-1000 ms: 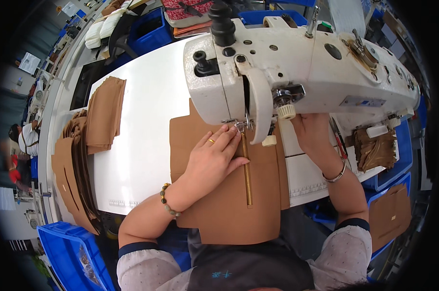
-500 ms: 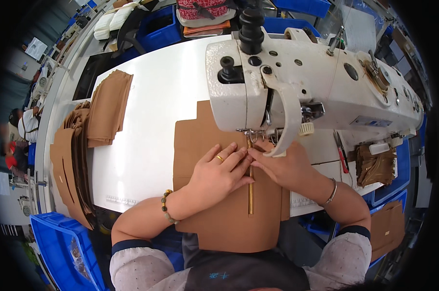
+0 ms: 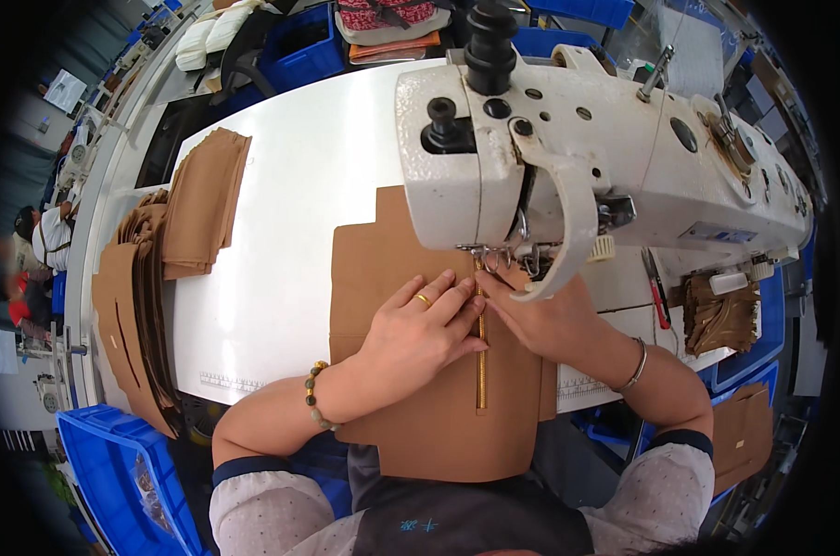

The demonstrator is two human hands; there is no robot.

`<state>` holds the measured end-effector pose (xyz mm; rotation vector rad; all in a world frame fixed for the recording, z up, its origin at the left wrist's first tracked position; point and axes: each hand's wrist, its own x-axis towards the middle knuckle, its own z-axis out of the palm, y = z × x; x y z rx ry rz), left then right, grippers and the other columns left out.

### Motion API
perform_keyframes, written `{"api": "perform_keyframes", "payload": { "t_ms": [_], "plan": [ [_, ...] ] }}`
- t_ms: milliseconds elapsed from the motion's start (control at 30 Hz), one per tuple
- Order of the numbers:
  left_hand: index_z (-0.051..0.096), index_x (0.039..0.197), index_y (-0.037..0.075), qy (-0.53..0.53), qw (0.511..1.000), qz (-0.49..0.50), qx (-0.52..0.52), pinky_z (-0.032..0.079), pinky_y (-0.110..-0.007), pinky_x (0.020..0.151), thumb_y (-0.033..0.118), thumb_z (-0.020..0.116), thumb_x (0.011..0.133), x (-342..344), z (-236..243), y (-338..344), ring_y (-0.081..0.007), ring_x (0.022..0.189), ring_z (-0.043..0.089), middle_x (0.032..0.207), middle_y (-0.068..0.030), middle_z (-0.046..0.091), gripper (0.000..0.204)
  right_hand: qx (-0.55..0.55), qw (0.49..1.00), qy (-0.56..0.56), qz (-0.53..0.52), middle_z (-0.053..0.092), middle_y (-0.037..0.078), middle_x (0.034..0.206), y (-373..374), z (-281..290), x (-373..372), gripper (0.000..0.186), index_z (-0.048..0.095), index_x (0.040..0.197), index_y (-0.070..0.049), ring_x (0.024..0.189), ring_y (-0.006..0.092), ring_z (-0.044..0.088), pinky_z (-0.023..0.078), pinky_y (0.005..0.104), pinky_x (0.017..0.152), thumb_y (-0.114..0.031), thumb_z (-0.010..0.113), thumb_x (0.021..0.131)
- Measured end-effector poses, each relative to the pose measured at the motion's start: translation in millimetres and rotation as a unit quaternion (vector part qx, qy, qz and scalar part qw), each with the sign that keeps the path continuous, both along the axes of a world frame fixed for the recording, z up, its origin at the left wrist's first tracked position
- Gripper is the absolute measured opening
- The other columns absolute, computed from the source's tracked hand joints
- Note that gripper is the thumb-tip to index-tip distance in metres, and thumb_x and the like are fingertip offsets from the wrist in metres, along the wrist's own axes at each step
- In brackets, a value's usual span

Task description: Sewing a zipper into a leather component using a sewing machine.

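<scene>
My left hand [image 3: 411, 338] rests on a brown panel [image 3: 369, 264], fingers stretched out with a ring on one, tips beside a gold zipper strip [image 3: 481, 380] that runs down the panel. My right hand [image 3: 545, 320] lies on the panel right of the zipper, its fingers extended toward the strip under the presser foot [image 3: 485, 258], some tips partly hidden by the machine's guard. A white sewing machine [image 3: 615, 144] stands over the panel's upper end, and the panel's lower part hangs over the table's front edge.
Stacked brown pieces [image 3: 200, 204] lie on the white table [image 3: 290, 148] at left. Red-handled scissors [image 3: 659, 296] and small brown pieces [image 3: 717, 315] lie at right. Blue bins [image 3: 119, 468] stand around the table. A co-worker [image 3: 51, 241] is at far left.
My right hand has moved from beside the machine down-left onto the panel by the zipper, next to my left hand. The view has shifted slightly. The last half second shows little movement.
</scene>
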<state>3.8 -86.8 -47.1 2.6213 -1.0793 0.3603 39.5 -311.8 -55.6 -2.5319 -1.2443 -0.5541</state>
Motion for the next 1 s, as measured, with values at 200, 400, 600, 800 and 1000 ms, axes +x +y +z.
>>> {"api": "perform_keyframes", "payload": {
  "t_ms": [200, 400, 600, 800, 1000],
  "plan": [
    [0.067, 0.125, 0.002, 0.063, 0.998, 0.007, -0.024, 0.053, -0.042, 0.101, 0.042, 0.076, 0.083, -2, 1, 3, -0.0312, 0.126, 0.061, 0.129, -0.0131, 0.064, 0.058, 0.02, 0.999, 0.047, 0.012, 0.066, 0.009, 0.098, -2, 1, -6, 0.036, 0.068, 0.11, -0.005, 0.092, 0.0278, 0.063, 0.052, 0.0432, 0.091, -0.029, 0.075, 0.085],
    [0.057, 0.131, -0.008, 0.083, 0.995, 0.047, -0.042, 0.053, -0.039, 0.102, 0.042, 0.081, 0.077, -2, -2, 1, -0.0358, 0.129, 0.059, 0.133, -0.0206, 0.061, 0.077, 0.033, 0.997, 0.066, 0.034, 0.067, 0.012, 0.102, -4, -5, -6, 0.041, 0.069, 0.106, -0.002, 0.096, 0.0298, 0.06, 0.051, 0.045, 0.097, -0.03, 0.08, 0.078],
    [0.057, 0.135, -0.002, 0.072, 0.996, 0.051, -0.025, 0.054, -0.04, 0.099, 0.044, 0.081, 0.076, -3, -3, 0, -0.0358, 0.128, 0.058, 0.146, -0.0156, 0.055, 0.078, 0.023, 0.998, 0.052, 0.037, 0.068, 0.012, 0.103, -2, -6, -8, 0.042, 0.07, 0.104, 0.0, 0.098, 0.0298, 0.059, 0.049, 0.0463, 0.101, -0.031, 0.081, 0.077],
    [0.06, 0.137, 0.001, 0.058, 0.997, 0.047, 0.026, 0.051, -0.039, 0.104, 0.05, 0.076, 0.077, -3, -1, 0, -0.0345, 0.134, 0.055, 0.147, -0.0118, 0.056, 0.078, 0.007, 0.999, 0.038, 0.027, 0.068, 0.013, 0.102, -1, -4, -9, 0.048, 0.069, 0.109, 0.002, 0.099, 0.0296, 0.06, 0.048, 0.0474, 0.104, -0.033, 0.079, 0.077],
    [0.06, 0.136, 0.001, 0.049, 0.997, 0.046, 0.036, 0.05, -0.041, 0.105, 0.051, 0.075, 0.078, -2, -1, 1, -0.0334, 0.134, 0.055, 0.146, -0.0116, 0.057, 0.078, -0.007, 0.999, 0.039, 0.017, 0.068, 0.014, 0.104, -1, -4, -10, 0.055, 0.068, 0.116, 0.003, 0.1, 0.0301, 0.06, 0.047, 0.0482, 0.106, -0.036, 0.078, 0.078]
  ]
}}
